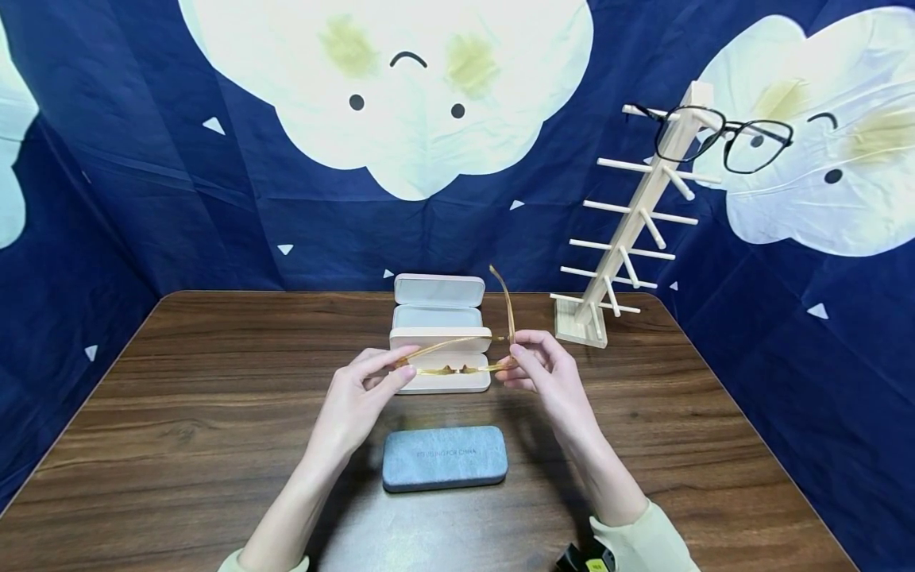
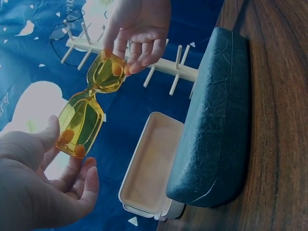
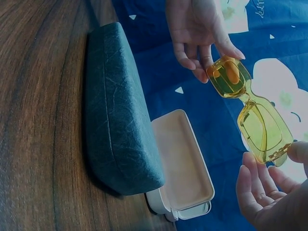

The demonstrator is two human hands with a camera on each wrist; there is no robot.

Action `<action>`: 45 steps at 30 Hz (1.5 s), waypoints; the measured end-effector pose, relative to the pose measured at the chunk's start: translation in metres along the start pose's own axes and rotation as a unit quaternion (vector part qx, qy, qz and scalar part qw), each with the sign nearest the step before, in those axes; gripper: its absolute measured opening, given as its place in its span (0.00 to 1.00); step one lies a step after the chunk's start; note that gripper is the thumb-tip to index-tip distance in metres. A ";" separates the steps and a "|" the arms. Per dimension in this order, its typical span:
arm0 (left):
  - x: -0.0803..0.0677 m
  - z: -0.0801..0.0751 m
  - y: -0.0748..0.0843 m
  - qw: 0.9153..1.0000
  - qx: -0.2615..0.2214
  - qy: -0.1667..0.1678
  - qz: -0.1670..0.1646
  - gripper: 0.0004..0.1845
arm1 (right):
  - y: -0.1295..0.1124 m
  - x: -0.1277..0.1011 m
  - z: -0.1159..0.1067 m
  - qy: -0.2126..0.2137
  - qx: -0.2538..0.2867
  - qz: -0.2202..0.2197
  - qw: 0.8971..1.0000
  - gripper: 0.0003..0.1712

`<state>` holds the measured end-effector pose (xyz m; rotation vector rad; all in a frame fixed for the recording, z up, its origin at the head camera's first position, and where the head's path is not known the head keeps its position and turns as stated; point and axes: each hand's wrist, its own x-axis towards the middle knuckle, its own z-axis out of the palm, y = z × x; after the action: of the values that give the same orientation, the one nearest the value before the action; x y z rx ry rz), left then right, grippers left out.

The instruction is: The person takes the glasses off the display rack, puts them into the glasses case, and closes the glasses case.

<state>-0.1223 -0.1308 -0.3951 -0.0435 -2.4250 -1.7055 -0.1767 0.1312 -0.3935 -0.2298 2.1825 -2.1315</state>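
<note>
Both hands hold a pair of yellow translucent sunglasses (image 1: 448, 371) above an open cream case (image 1: 446, 386). My left hand (image 1: 355, 397) pinches the left end between thumb and fingers. At the other end, near the hinge, my right hand (image 1: 549, 380) grips the frame. One temple points up and away, while the other slants across behind the front. Both wrist views show the yellow lenses (image 2: 86, 126) stretched between the two hands. Closer to me, a blue, textured glasses case (image 1: 445, 457) lies closed on the table, with small lettering on its lid.
At the back right of the wooden table (image 1: 250, 381) stands a wooden display rack (image 1: 629, 226) with several pegs. Black-framed glasses (image 1: 727, 143) hang at its top. Behind the table is a dark blue cloth (image 1: 214, 230) with cloud prints. A small black object (image 1: 582, 560) shows by the right sleeve.
</note>
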 end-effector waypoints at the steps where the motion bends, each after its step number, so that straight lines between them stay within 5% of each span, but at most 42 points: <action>1: 0.000 0.000 0.000 1.000 0.001 0.000 0.000 0.17 | 0.000 0.000 0.000 -0.002 0.000 -0.001 1.000 0.19; 45: 0.000 -0.002 0.000 1.000 0.023 0.020 0.000 0.13 | -0.003 -0.001 -0.004 -0.073 -0.101 -0.033 0.992 0.37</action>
<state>-0.1223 -0.1322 -0.3942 -0.0037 -2.4350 -1.6343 -0.1759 0.1357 -0.3903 -0.4629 2.3323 -1.8560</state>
